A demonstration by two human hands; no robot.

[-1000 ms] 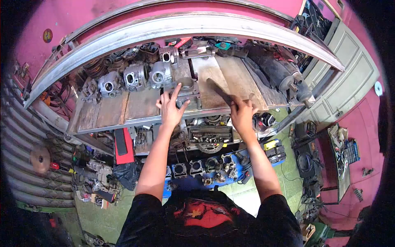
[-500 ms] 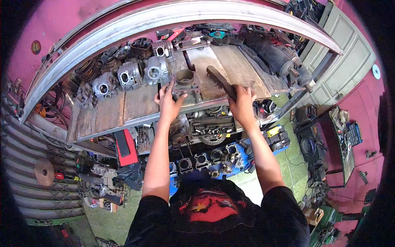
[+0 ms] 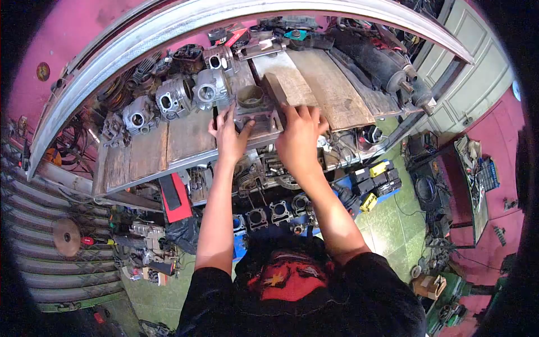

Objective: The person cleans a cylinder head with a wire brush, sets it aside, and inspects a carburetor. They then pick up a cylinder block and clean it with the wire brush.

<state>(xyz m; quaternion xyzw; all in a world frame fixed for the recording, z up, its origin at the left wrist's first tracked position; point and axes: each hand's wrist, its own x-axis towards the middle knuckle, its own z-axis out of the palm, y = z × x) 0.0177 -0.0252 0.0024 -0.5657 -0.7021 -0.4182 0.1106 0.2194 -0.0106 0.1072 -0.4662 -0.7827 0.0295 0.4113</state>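
Note:
A grey engine cylinder block (image 3: 266, 124) with a round sleeve on top stands near the front edge of the plank bench. My left hand (image 3: 229, 137) grips its left side, thumb on the front face and fingers along the edge. In my right hand (image 3: 302, 140) is a long brown brush (image 3: 274, 87), its bristly side towards the block. The brush lies close along the block's right side; whether it touches is hard to tell. Fingers of the right hand wrap over its near end and hide that part.
Several cylinder heads (image 3: 173, 98) line the left of the wooden bench (image 3: 149, 150). Dark mufflers (image 3: 373, 63) lie at its right. A metal beam (image 3: 269, 10) crosses above. Below the bench, more cylinder blocks (image 3: 279, 210) stand in a row, with yellow-and-black boxes (image 3: 379, 168) to their right.
My right hand has moved left with the brush, bringing it from apart to close beside the block. My left hand stays on the block. The view has shifted slightly.

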